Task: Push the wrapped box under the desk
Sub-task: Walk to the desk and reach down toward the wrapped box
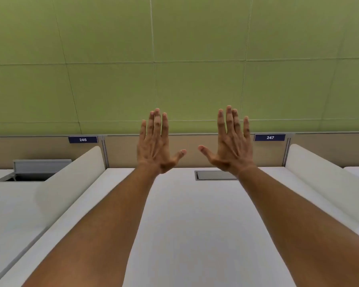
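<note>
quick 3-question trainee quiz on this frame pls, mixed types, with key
1. True or false: the left hand and right hand are both open, fingers spread, holding nothing.
2. Which cable hatch has its lid raised?
A. the one by label 246
B. the one behind the right hand, on the middle desk
3. Fill in: the wrapped box is ___ in this view.

Key:
1. True.
2. A: the left hatch stands open; the middle hatch lies flat.
3. Not visible.

white desk [191,224], green wall [174,59]
</note>
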Available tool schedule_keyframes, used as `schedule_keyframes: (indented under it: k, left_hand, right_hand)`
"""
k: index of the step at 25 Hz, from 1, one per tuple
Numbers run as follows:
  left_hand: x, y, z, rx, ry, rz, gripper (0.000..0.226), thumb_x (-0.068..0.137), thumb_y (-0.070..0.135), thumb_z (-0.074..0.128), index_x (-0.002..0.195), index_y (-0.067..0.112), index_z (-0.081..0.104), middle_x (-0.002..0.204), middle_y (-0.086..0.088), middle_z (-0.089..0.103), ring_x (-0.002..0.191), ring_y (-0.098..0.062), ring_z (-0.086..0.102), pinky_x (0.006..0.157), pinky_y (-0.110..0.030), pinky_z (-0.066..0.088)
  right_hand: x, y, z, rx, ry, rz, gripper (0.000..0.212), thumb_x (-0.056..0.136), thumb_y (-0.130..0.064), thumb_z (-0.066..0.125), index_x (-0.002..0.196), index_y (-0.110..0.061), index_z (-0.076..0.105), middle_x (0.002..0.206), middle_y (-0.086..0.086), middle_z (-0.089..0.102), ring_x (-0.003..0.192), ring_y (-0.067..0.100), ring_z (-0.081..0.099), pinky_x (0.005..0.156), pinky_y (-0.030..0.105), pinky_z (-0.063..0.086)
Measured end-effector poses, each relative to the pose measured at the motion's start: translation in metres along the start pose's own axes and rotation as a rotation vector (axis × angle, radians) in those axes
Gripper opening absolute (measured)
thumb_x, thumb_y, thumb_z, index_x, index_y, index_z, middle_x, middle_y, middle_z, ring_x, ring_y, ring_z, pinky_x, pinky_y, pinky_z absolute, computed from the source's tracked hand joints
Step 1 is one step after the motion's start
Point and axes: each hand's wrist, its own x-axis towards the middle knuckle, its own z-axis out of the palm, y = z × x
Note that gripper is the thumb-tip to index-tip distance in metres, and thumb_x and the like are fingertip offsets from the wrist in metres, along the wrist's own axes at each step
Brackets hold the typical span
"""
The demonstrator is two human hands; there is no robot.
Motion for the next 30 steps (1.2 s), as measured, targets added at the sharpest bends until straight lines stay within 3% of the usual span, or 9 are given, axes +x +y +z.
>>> schedule_keyframes:
  k: [9, 17, 22, 27, 30]
  left_hand:
    - [-0.094, -0.001, -0.03, -0.072, -0.048, 0.053, 0.117, 0.076, 0.08, 0.029, 0.152, 0.004, -0.017, 0.163, -0.018, -0.017, 0.15, -0.031, -0.016, 0.122, -0.048, -0.003]
    - [-0.195, 0.011, -0.056, -0.105, -0.151, 0.072, 0.115, 0.077, 0.08, 0.026, 0.151, 0.005, -0.018, 0.163, -0.018, -0.017, 0.15, -0.031, -0.018, 0.122, -0.048, -0.005]
    - [-0.242, 0.044, -0.065, -0.122, -0.213, 0.089, 0.112, 0.076, 0.083, 0.02, 0.151, 0.012, -0.023, 0.162, -0.014, -0.024, 0.148, -0.03, -0.024, 0.12, -0.049, -0.009]
    - [-0.283, 0.092, -0.079, -0.114, -0.248, 0.111, 0.112, 0.075, 0.084, 0.02, 0.15, 0.014, -0.025, 0.161, -0.012, -0.027, 0.147, -0.031, -0.026, 0.12, -0.05, -0.009]
    - [-0.309, 0.132, -0.091, -0.139, -0.285, 0.117, 0.115, 0.075, 0.084, 0.025, 0.15, 0.014, -0.027, 0.16, -0.012, -0.03, 0.146, -0.03, -0.029, 0.12, -0.049, -0.011]
  right_hand:
    - [-0.1, -0.026, -0.035, -0.004, -0.035, 0.048, 0.112, 0.079, -0.08, 0.031, 0.158, -0.007, -0.002, 0.167, 0.02, -0.003, 0.154, 0.034, -0.001, 0.123, 0.054, -0.001]
    - [-0.204, -0.034, -0.071, -0.045, -0.186, 0.053, 0.112, 0.079, -0.084, 0.02, 0.157, -0.009, -0.009, 0.167, 0.018, -0.011, 0.154, 0.032, -0.008, 0.122, 0.054, -0.002]
    - [-0.261, -0.013, -0.089, -0.041, -0.254, 0.068, 0.11, 0.078, -0.085, 0.017, 0.156, -0.014, -0.016, 0.166, 0.014, -0.019, 0.152, 0.031, -0.017, 0.122, 0.052, -0.01]
    - [-0.321, 0.028, -0.106, -0.048, -0.304, 0.088, 0.111, 0.076, -0.087, 0.015, 0.149, -0.017, -0.03, 0.163, 0.012, -0.026, 0.151, 0.031, -0.023, 0.121, 0.054, -0.009]
    - [-0.357, 0.064, -0.12, -0.034, -0.339, 0.1, 0.115, 0.074, -0.089, 0.016, 0.15, -0.015, -0.03, 0.163, 0.012, -0.028, 0.15, 0.031, -0.025, 0.121, 0.053, -0.009]
